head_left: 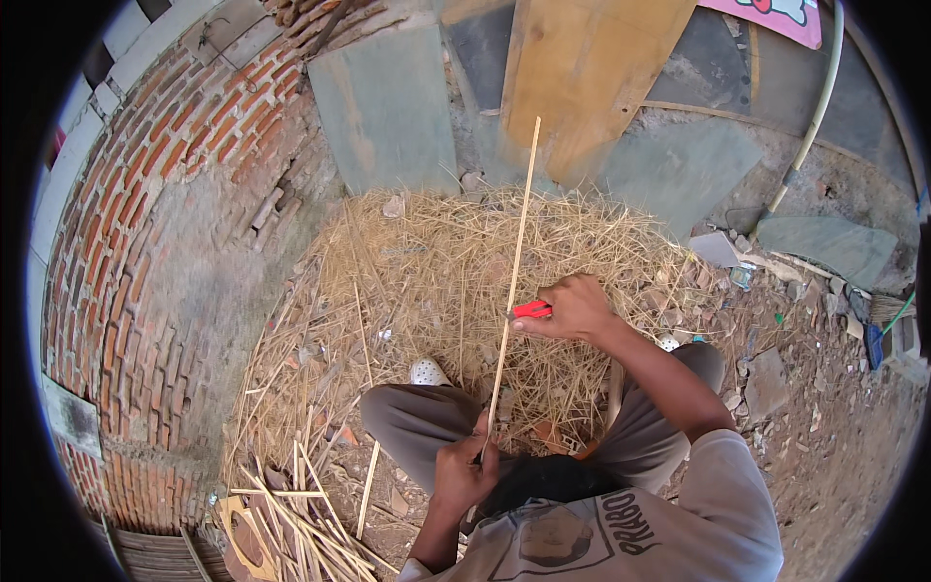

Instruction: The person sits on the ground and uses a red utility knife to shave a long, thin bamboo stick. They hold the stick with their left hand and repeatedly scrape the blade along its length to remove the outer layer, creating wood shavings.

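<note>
A long, thin bamboo strip (521,233) slants upward and away from my lap, pale and straight. Its near end is gripped by my left hand (465,470), fingers wrapped round it just above my lap. Farther up the strip, my right hand (574,308) is closed on a red utility knife (530,309). The knife's tip end meets the strip about midway along its length; its blade is too small to make out.
Straw-like shavings (436,262) cover the ground before my crossed legs. More bamboo strips (310,529) lie piled at lower left. A brick wall (145,242) runs along the left. Boards (587,87) lean at the back, and a pale pipe (815,116) rises at far right.
</note>
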The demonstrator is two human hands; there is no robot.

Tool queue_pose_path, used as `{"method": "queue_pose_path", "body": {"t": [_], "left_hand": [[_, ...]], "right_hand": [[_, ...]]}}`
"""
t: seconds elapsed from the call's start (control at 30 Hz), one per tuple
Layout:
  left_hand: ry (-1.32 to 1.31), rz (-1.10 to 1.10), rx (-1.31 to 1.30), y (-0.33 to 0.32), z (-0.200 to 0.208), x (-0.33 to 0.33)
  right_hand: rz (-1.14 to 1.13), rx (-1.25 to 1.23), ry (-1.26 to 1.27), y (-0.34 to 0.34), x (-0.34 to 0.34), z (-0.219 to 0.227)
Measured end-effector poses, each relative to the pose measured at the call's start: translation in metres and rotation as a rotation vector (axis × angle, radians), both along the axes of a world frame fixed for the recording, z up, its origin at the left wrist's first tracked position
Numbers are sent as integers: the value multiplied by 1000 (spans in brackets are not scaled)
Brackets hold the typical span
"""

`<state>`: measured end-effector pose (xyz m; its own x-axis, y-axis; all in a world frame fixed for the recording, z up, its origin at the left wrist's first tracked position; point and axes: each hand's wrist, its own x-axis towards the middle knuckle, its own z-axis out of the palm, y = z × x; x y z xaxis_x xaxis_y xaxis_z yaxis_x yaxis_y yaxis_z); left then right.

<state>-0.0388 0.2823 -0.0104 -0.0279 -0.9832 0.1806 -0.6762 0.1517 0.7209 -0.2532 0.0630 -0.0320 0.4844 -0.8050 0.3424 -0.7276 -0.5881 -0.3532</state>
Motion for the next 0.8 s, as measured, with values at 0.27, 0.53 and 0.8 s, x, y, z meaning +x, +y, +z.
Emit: {"method": "queue_pose_path", "body": {"t": [0.27, 0.53, 0.8], "left_hand": [[-4, -27, 46, 13, 8, -5], [-68, -157, 152, 46, 4, 13], [-27, 24, 130, 45, 7, 21]], "right_hand": [[-164, 157, 59, -11, -15, 2], [-470, 177, -29, -64, -62, -2], [54, 96, 42, 24, 9, -1]]}}
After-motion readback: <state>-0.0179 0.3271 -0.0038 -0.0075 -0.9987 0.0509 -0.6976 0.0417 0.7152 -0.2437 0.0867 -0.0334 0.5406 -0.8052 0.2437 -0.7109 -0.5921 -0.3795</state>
